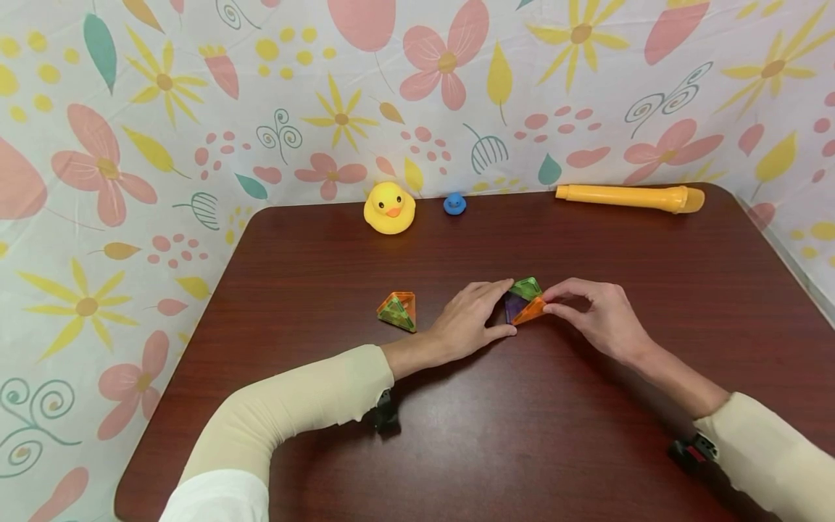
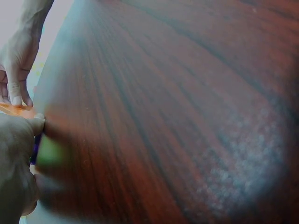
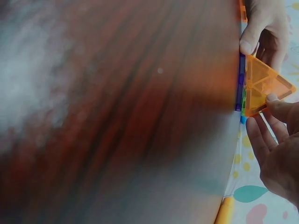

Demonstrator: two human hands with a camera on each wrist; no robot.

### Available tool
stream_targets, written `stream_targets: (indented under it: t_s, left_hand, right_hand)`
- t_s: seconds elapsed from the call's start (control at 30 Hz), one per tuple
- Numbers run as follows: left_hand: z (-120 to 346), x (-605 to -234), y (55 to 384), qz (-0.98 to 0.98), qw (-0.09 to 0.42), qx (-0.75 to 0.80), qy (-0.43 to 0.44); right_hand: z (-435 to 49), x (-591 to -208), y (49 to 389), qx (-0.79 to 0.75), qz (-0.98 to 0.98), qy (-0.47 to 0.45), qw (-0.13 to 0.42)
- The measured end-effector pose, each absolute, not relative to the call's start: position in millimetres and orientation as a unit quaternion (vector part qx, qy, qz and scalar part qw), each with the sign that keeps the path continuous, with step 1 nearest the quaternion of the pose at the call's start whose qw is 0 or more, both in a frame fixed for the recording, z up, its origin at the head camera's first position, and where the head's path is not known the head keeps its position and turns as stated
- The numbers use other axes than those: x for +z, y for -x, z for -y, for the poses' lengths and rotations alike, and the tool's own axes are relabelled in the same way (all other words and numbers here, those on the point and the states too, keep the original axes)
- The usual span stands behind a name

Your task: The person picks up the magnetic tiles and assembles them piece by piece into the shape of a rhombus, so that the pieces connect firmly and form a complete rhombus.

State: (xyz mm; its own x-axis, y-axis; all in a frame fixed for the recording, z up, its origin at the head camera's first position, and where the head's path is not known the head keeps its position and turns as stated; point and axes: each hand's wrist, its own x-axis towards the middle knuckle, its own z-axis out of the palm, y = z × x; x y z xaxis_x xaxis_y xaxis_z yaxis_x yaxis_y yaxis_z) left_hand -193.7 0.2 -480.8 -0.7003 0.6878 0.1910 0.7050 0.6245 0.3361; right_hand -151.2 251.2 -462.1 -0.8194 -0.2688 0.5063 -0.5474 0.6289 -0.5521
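My right hand pinches an orange translucent triangular magnetic tile by one corner between thumb and fingertips. That tile stands tilted against a purple tile lying on the table and a raised green tile. From the left, my left hand spans the purple tile, its thumb at the near end and fingertips at the far end beside the green tile. To the left of this hand sits a small pyramid of orange and green tiles.
Along the back edge of the dark wooden table stand a yellow rubber duck and a small blue duck. A yellow toy microphone lies at the back right. A floral cloth hangs behind.
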Motion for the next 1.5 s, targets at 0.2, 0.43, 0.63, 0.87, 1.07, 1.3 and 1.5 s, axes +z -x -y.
stream_targets:
  t_s: [0.2,0.43,0.63,0.87,1.07,1.3,1.5]
  left_hand:
    - [0.2,-481.7,193.7,0.901,0.021,-0.196,0.387]
    - [0.0,-481.8,194.1,0.901,0.023,-0.194,0.388]
    - [0.0,-481.2,194.4,0.901,0.019,-0.194,0.389]
    - [0.4,-480.0,193.7,0.901,0.018,-0.192,0.388]
    - [0.0,-481.0,193.6,0.902,0.015,-0.192,0.388]
    - [0.3,-482.0,195.0,0.9,0.019,-0.197,0.388]
    - [0.9,-482.5,195.5,0.899,0.014,-0.196,0.392]
  right_hand:
    - [-248.4,-463.3,152.1,0.357,0.885,-0.223,0.199]
    - [-249.6,-462.6,151.0,0.365,0.885,-0.214,0.194]
    - [-254.2,-462.0,150.4,0.359,0.901,-0.213,0.122]
    - [-255.0,-463.4,151.1,0.355,0.908,-0.208,0.085]
    - [-252.4,-462.8,151.0,0.363,0.906,-0.209,0.067]
    - [-248.9,-461.8,154.1,0.351,0.912,-0.205,0.062]
    - [-248.5,-462.2,156.2,0.351,0.913,-0.2,0.058]
